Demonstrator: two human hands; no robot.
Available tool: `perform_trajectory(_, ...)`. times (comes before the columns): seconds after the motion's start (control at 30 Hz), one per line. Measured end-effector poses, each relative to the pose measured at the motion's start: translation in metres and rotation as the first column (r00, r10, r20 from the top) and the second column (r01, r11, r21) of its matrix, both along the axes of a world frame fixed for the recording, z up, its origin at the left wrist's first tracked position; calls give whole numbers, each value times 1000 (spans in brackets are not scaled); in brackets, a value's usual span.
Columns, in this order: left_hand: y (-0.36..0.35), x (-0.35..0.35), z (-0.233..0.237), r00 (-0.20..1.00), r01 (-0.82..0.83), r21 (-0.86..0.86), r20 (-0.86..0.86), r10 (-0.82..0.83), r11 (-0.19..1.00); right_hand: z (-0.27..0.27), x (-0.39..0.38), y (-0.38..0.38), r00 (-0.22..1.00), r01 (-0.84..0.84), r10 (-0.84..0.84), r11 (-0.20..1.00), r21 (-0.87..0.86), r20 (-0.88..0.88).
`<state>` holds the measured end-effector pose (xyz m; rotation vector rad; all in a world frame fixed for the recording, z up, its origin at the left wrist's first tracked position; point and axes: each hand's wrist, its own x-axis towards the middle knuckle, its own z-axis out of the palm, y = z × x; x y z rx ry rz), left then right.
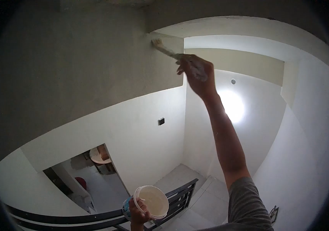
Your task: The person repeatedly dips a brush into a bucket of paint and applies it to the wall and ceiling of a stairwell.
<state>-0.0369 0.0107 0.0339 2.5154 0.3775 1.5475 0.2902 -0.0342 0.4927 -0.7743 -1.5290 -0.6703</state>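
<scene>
High up, my right hand [198,73] is closed around the handle of a paintbrush [165,49], and white smears mark the back of the hand. The bristle end touches or nearly touches the shaded upper wall [106,57], close under the ceiling beam. Low in the view, my left hand [139,211] grips a white bucket [157,200] by its side and rim. The bucket is tilted so its inside shows, with pale, cream-coloured contents. Some blue shows on the bucket's outer side beside my fingers.
A dark metal railing [76,219] runs across the bottom, behind the bucket. Beyond it lie pale tiled stairs [199,215]. A doorway at lower left shows a room with a round table [99,156]. A bright lamp [231,107] lights the far wall, and a dark switch box [161,121] sits on the left wall.
</scene>
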Motion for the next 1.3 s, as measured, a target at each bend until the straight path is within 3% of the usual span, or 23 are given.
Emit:
perform_trajectory(0.1,-4,1,6,1000,-5,-12,-21,5,1000,7,26,-6,990,118,-109,987,106,-84)
perform_trajectory(0.17,-5,3,9,1000,-14,20,12,14,1000,11,35,-5,958,172,-151,983,67,-245)
perform_trajectory(0.27,1,1,-7,1000,-29,8,-4,29,1000,9,19,4,958,84,-56,992,89,-283)
perform_trajectory(0.37,-4,0,5,1000,-2,-3,-4,2,1000,0,-10,17,999,-46,47,995,86,-2)
perform_trajectory(0.4,-3,0,5,1000,1,-4,-8,-1,1000,0,-13,15,999,-43,44,995,85,-7)
perform_trajectory(0.5,-3,3,3,999,26,51,22,-27,998,2,2,7,1000,25,-24,994,104,-12)
perform_trajectory(0.57,-6,4,6,1000,-21,42,0,21,999,9,27,1,964,264,-262,948,179,-36)
perform_trajectory(0.63,-7,3,6,1000,-24,27,13,23,999,14,36,0,922,336,-313,939,72,-227)
perform_trajectory(0.7,-6,1,6,999,-24,25,30,24,999,12,33,4,927,306,-284,951,53,-245)
perform_trajectory(0.77,-5,-1,9,1000,-11,43,-9,11,999,6,21,10,981,192,-187,971,145,-47)
perform_trajectory(0.8,-4,1,9,1000,-10,49,-9,11,999,6,9,9,968,219,-239,953,208,79)
perform_trajectory(0.83,-5,2,9,1000,-4,31,4,4,1000,4,-10,-2,968,214,-233,962,171,94)
perform_trajectory(0.9,-4,4,6,1000,8,19,11,-8,1000,6,-14,-4,986,160,-164,973,165,14)
perform_trajectory(0.97,-3,6,1,999,-32,25,13,32,999,13,3,-9,954,299,-296,926,232,-47)
perform_trajectory(1.03,-5,8,0,999,-30,3,26,30,1000,20,17,-12,888,439,-414,893,100,-200)
perform_trajectory(1.1,-4,7,-3,999,-28,-18,41,29,999,20,16,-14,886,463,-459,871,164,-63)
perform_trajectory(1.2,1,8,-10,1000,-30,-11,6,30,999,7,-13,-16,974,126,-145,985,115,173)
perform_trajectory(1.23,2,9,-11,1000,-17,-23,9,18,1000,2,-23,-21,958,168,-178,984,65,226)
perform_trajectory(1.3,4,6,-13,1000,-7,-37,14,8,999,-4,-23,-16,947,178,-204,976,123,247)
